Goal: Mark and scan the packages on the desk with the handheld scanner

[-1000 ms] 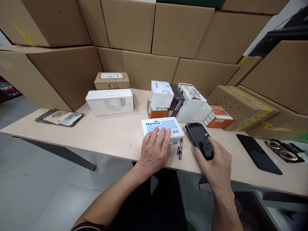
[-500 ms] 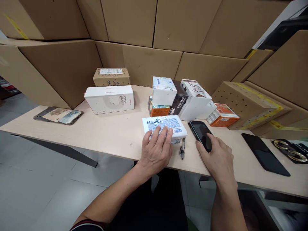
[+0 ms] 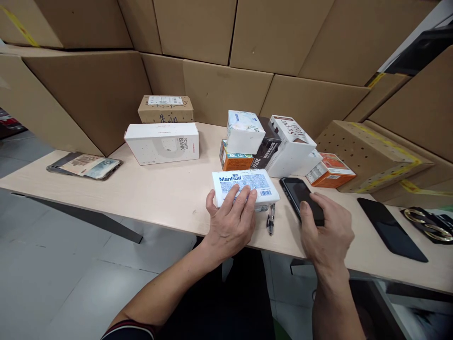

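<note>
My left hand (image 3: 231, 222) lies over the near part of a white Manhua tissue pack (image 3: 249, 182) on the table, fingers bent across its top and thumb hidden. The little finger sticks out past the pack's left side. To the right, my right hand (image 3: 327, 226) has its thumb and fingers closed around the lower end of a black, thick-edged smartphone (image 3: 300, 196); some fingers are out of sight. Between the two hands lies a clear pen (image 3: 271, 220), its upper end against or under the pack; I cannot tell which.
Behind the pack stand a small tissue pack (image 3: 246, 137) on an orange box (image 3: 235, 161), and a tall white carton (image 3: 292, 144). A power bank box (image 3: 163, 144) and banknotes on a phone (image 3: 85, 166) are left. A dark phone (image 3: 391, 229) lies right. Cardboard walls (image 3: 226, 89) enclose the back.
My right hand has shifted its grip on the smartphone, its thumb moving from the left edge to over the lower end. My left little finger has moved outward. The view has shifted slightly.
</note>
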Available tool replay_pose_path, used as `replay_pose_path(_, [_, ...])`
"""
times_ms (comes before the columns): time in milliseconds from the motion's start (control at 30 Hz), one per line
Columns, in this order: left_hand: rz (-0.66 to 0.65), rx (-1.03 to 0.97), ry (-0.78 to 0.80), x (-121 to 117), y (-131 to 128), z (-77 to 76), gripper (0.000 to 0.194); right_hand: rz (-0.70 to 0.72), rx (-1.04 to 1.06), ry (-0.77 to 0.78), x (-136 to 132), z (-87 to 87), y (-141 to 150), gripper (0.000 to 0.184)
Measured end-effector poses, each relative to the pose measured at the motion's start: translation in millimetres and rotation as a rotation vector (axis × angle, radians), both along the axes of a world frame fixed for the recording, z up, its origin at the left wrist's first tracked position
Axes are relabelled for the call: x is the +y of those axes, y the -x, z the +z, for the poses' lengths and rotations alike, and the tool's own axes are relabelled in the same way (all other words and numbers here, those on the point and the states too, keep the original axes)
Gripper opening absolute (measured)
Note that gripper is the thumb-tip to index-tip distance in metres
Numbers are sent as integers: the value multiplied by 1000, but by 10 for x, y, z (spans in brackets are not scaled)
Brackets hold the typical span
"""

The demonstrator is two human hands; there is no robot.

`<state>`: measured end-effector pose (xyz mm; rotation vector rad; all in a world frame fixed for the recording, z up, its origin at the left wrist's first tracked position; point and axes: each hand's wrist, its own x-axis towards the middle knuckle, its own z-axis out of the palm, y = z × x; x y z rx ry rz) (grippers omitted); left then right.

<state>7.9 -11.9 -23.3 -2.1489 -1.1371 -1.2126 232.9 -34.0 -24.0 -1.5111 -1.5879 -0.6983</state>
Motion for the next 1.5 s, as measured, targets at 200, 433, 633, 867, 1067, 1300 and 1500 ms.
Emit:
replay_pose_path(200, [-1,17,9,-4,7,7,41,244,-175,269,234,355,333,27])
replay_pose_path(433, [12,8,29,-7,1,28,39,346,174,463,369,392,359,40])
replay_pose_path(633, [-1,-16,55,-7,12,26,41,463,249,653,396,212,296,40])
replay_pose_path(867, [-17,-22,67,-12,23,26,42,461,9,771,419,184,292,36])
replay_pose_path(1067, [-25,-43,82,-15,28,21,46,500,-57,682,393,153,226,40])
replay_pose_path(1300, [-19,-50,62,-11,21,33,43,504,-124,621,386,85,222,39])
replay_pose_path(1500, [-13,-33,51,5,15,9,44,494,-139,616,386,74,233,36])
